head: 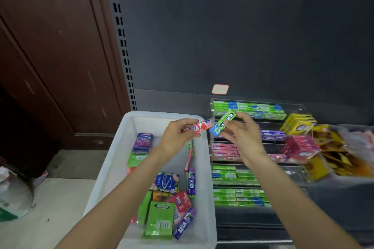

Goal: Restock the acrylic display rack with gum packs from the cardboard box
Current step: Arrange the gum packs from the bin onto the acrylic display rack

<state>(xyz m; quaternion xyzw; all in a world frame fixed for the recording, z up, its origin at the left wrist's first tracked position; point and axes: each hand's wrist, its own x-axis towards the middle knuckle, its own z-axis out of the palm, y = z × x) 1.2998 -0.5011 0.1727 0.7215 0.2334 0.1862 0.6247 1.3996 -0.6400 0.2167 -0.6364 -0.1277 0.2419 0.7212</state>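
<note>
My left hand holds a slim red and pink gum pack above a white plastic bin. My right hand pinches a green and blue gum pack, tilted, in front of the clear acrylic display rack. The two packs almost touch at their ends. The rack's tiers hold rows of green, purple and pink packs. In the bin lie several loose gum packs, green, purple, blue and red. No cardboard box is in view.
Yellow boxes and pink boxes sit at the rack's right side, with gold-wrapped goods beyond. A dark slotted shelf back panel rises behind. A brown wooden door and a crumpled bag are at left.
</note>
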